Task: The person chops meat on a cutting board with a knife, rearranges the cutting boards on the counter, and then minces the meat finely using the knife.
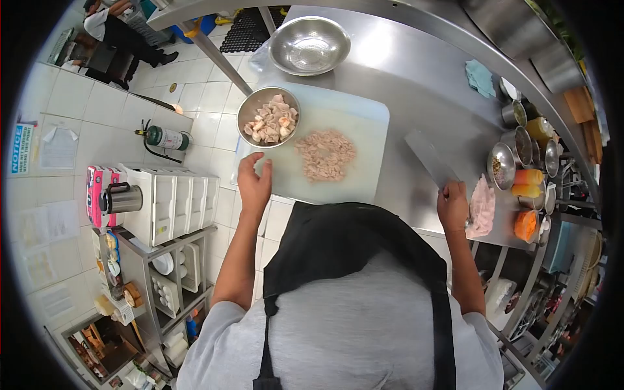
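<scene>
Chopped pale meat (325, 155) lies spread on a white cutting board (364, 123). At the board's left edge stands a metal bowl (268, 117) holding larger meat pieces. My left hand (254, 181) is just below this bowl, thumb and fingers apart, holding nothing. Over the steel table to the right, my right hand (453, 201) grips a wide-bladed knife (430, 158), its blade pointing up and left. A pink cloth (481, 207) lies close to the right of that hand.
An empty metal bowl (309, 45) sits beyond the board on the steel table (416, 97). A blue-green cloth (480, 78) and several containers, one with orange contents (526, 225), line the right side. Another person (123, 32) stands at the far upper left.
</scene>
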Tool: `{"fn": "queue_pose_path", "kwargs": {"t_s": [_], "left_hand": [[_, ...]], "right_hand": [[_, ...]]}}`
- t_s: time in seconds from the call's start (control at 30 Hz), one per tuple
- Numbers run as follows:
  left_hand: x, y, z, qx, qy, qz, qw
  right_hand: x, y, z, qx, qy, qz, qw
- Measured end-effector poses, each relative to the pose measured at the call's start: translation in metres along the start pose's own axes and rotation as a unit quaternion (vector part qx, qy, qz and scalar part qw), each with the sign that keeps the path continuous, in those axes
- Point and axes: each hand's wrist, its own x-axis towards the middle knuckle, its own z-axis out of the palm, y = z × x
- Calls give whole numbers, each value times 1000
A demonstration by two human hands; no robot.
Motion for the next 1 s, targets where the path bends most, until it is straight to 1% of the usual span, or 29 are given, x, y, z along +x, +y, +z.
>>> {"fn": "queue_pose_path", "kwargs": {"t_s": [0.07, 0.17, 0.23, 0.33, 0.37, 0.4, 0.5, 0.53, 0.6, 0.63, 0.7, 0.73, 0.83, 0.93, 1.0], "left_hand": [[18, -40, -4, 63, 62, 40, 995], [43, -73, -12, 60, 53, -26, 996], [54, -76, -15, 25, 27, -74, 997], [70, -89, -19, -34, 9, -107, 994], [76, -98, -18, -53, 11, -109, 993], [80, -93, -18, -73, 13, -111, 991], [89, -66, -22, -188, 13, -202, 961], [94, -56, -23, -200, -2, -205, 958], [99, -41, -21, -224, -36, -210, 951], [102, -39, -16, -227, -68, -213, 948], [107, -35, -9, -229, -133, -217, 940], [109, -36, -3, -239, -124, -236, 934], [113, -32, 6, -196, -96, -220, 951], [113, -11, 18, -188, -152, -210, 947], [103, 14, 40, -206, -202, -160, 944]], "right_hand": [[-12, 23, 23, 4, 6, 27, 1000], [-23, 42, 35, 11, -7, 60, 998], [-26, 40, 34, 7, -29, 73, 997], [-22, 23, 22, -119, -86, 54, 988], [-18, 17, 19, -98, -84, 49, 990], [-13, 9, 18, -76, -82, 43, 993], [-2, -11, 32, 29, -98, 8, 995], [2, -22, 32, 68, -104, -4, 992], [8, -52, 28, 89, -181, 26, 979], [10, -65, 25, 100, -217, 41, 970], [4, -68, 35, 106, -232, 5, 967], [1, -70, 39, 110, -237, -12, 965], [-14, -70, 34, 129, -238, -18, 962], [-25, -72, 26, 161, -238, 27, 957], [-22, -83, 13, 261, -235, 98, 931]]}}
